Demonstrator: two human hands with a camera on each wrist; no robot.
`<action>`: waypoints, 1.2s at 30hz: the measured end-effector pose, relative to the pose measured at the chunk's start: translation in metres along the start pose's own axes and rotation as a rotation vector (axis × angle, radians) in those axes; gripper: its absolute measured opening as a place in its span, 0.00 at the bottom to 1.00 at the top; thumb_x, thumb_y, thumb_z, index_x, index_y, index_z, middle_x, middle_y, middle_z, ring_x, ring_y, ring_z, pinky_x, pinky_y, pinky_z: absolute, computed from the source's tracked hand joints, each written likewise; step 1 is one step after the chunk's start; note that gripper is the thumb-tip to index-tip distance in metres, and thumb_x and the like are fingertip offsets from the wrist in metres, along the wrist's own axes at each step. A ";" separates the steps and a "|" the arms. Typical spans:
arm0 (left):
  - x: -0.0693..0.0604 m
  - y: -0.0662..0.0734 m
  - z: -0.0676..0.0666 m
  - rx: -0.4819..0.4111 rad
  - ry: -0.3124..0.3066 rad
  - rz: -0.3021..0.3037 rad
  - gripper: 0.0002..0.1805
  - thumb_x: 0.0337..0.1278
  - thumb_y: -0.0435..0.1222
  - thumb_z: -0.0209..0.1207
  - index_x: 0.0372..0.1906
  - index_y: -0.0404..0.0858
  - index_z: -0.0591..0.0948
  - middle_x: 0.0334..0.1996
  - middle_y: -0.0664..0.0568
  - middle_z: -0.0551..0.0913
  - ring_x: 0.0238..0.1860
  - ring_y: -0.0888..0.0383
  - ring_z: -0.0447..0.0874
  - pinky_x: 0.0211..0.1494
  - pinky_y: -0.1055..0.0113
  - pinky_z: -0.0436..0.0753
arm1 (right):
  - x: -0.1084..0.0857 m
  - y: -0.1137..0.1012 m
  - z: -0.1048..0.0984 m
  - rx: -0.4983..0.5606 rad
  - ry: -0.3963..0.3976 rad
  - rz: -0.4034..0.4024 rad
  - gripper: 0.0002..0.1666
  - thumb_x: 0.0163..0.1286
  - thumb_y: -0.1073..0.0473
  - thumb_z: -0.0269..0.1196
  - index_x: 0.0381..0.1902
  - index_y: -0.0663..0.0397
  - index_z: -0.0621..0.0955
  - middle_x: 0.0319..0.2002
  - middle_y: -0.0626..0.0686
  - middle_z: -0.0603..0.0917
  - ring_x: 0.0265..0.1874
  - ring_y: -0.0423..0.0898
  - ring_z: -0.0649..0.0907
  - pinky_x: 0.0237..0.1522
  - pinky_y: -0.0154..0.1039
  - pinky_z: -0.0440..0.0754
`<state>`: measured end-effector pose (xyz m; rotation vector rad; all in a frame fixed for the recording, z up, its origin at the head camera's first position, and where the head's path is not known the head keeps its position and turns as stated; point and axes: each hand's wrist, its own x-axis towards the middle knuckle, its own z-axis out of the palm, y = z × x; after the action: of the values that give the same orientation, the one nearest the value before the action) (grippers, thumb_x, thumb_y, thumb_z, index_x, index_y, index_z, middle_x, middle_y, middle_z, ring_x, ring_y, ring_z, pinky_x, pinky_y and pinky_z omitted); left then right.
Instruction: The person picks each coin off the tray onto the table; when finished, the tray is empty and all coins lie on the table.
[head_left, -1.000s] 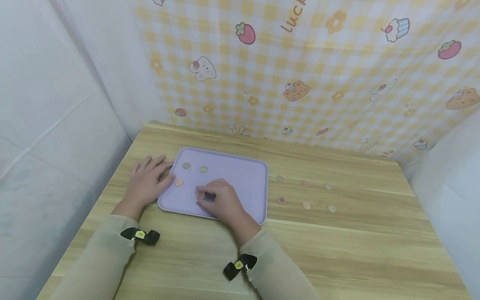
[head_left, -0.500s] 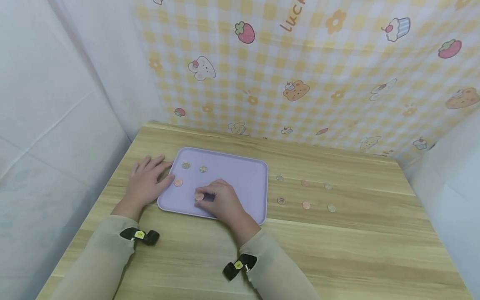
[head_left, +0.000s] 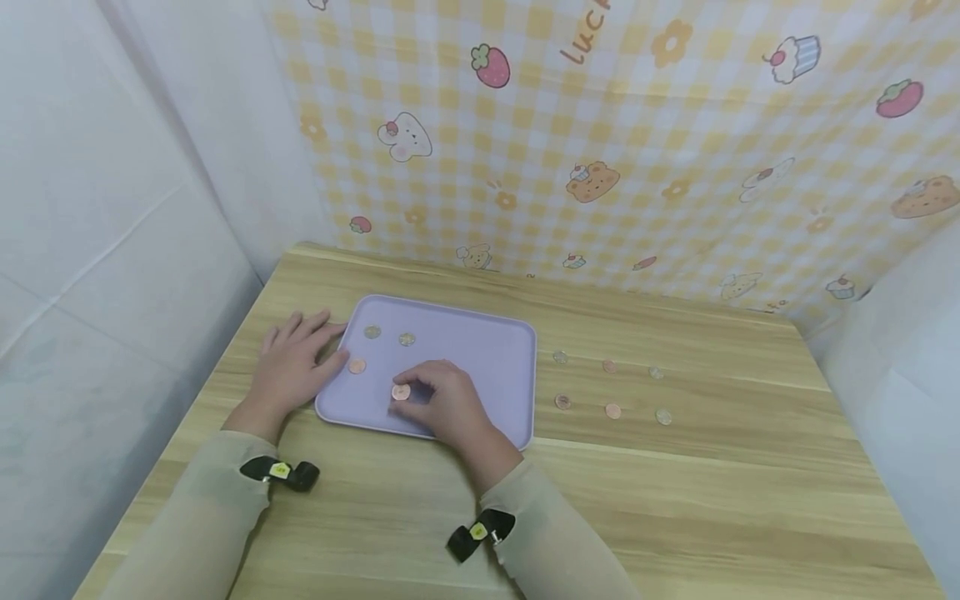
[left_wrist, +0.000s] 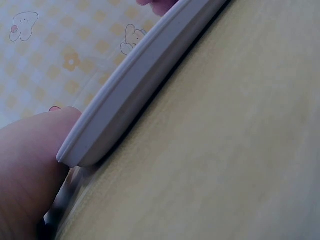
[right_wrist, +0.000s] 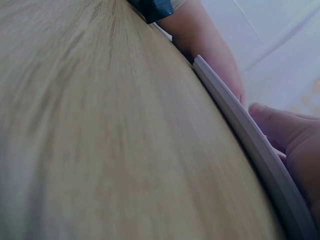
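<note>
Touching the lilac rectangular plastic tray (head_left: 491, 346) centre-left, our spread left hand (head_left: 294, 362) likely steadies it; our right hand (head_left: 445, 402) pinches a round copper-coloured metal coin (head_left: 401, 392) rim-wise, face visible.

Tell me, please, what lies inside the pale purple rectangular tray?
Two round silvery metal coins and one round coppery coin lie in the tray; another coppery coin is between the thumb and fingers of the right hand. The surface beneath that hand is covered, so not visible.

Smooth, matt, plastic-looking tray (head_left: 472, 337); coins (head_left: 401, 392) of metal, some coppery, others silvery; smooth tabletop (head_left: 712, 483) with a wood grain; matt printed cloth backdrop (head_left: 540, 108); matt fabric sleeves (head_left: 195, 500)
</note>
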<state>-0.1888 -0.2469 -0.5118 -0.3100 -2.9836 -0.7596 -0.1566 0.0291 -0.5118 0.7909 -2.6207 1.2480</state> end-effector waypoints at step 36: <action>-0.001 -0.001 0.000 -0.011 0.004 0.014 0.31 0.77 0.54 0.55 0.75 0.42 0.76 0.81 0.34 0.62 0.80 0.22 0.46 0.77 0.24 0.41 | -0.027 0.044 -0.060 -0.192 0.319 -0.109 0.18 0.57 0.62 0.83 0.45 0.57 0.91 0.47 0.52 0.91 0.50 0.51 0.86 0.58 0.45 0.83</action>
<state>-0.1883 -0.2476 -0.5122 -0.3299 -2.9715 -0.7742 -0.1619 0.1082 -0.5115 0.6333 -2.3615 0.9832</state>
